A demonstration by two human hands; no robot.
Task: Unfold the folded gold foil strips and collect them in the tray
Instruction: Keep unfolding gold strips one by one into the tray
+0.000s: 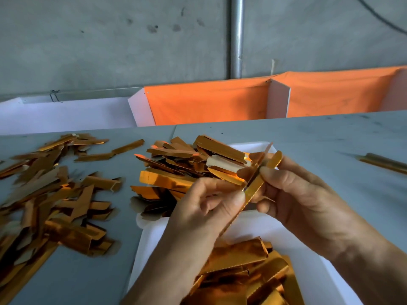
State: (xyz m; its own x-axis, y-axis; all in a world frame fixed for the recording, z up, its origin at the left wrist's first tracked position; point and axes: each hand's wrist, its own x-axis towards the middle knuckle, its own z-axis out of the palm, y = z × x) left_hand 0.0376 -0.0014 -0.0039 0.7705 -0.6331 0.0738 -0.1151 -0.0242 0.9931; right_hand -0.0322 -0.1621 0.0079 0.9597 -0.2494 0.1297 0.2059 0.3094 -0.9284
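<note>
Even, soft daylight, fairly bright, no hard shadows. Faint soft shading under the hands (253, 205) on the white tray (308, 271). Foil strips (171, 181) throw bright orange glare patches, strongest mid-frame. Loose pile of strips at left (44, 205) smeared by motion blur, worst toward the left edge. Strips at bottom (242, 271) soft too. Wide-angle bend: tabletop (319, 137) far edge and orange cloth (209, 102) tilt and curve. Wall (110, 40) slightly soft, grainy.
</note>
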